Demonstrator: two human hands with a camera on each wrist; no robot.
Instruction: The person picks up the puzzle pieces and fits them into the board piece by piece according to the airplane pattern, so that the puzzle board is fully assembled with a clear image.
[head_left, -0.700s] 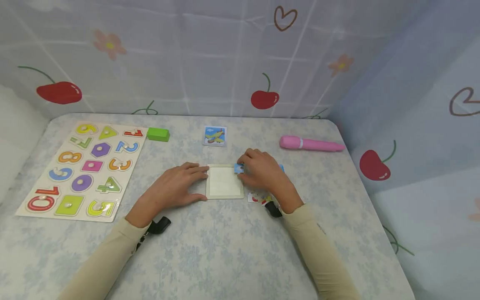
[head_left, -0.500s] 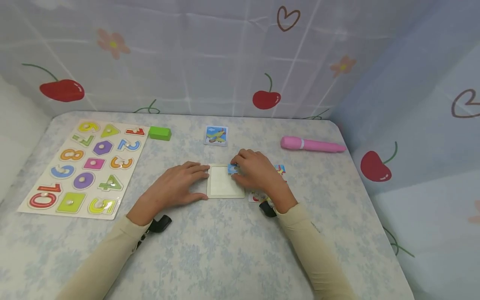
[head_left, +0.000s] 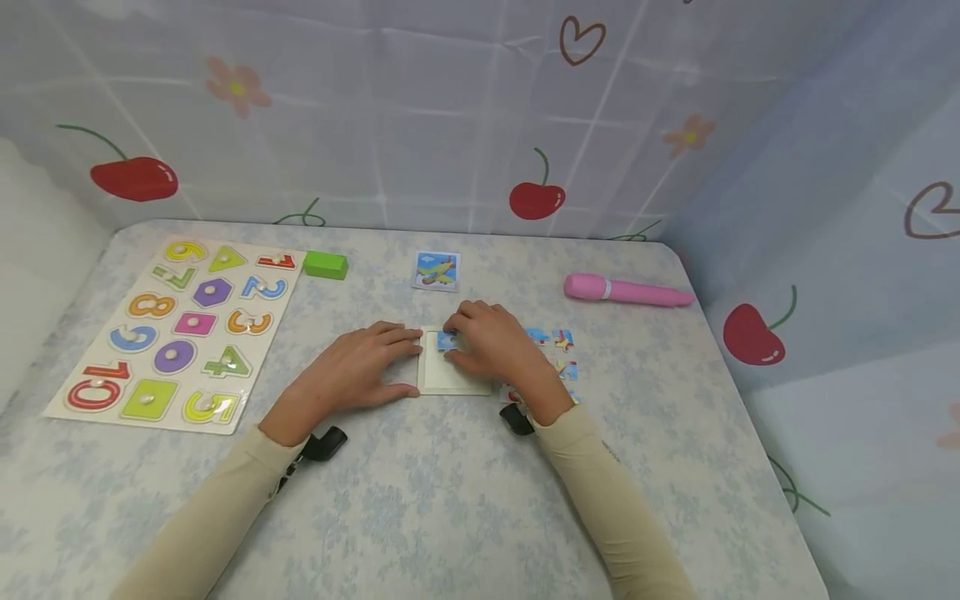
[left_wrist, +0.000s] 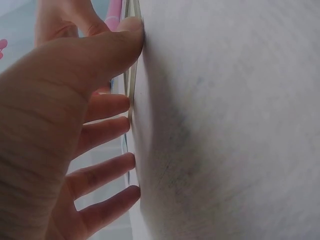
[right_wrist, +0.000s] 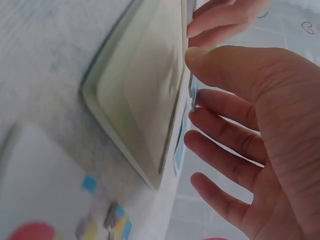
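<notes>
In the head view, a pale square puzzle tray (head_left: pixel 453 390) lies on the table between both hands. My left hand (head_left: pixel 352 367) rests beside it, fingers spread and thumb apart, with fingertips at the tray's left edge. The left wrist view shows those fingertips (left_wrist: pixel 122 105) against the rim. Over the tray's upper left part, my right hand (head_left: pixel 495 342) pinches a small blue jigsaw piece (head_left: pixel 446 342) between thumb and fingers. From the right wrist, that piece shows edge-on and the other fingers stay extended. Several loose jigsaw pieces (head_left: pixel 564 338) lie right of the tray, partly hidden by the right hand and wrist.
Behind the tray lies a square airplane picture card (head_left: pixel 437 272). At the left is a number and shape peg board (head_left: pixel 163 327), with a green block (head_left: pixel 326 265) at its far corner. A pink wand-shaped object (head_left: pixel 630 292) lies at the back right.
My right hand has moved left with the blue jigsaw piece, from the tray's upper right to its upper left. More loose pieces now show at the right. The left hand keeps its place at the tray.
</notes>
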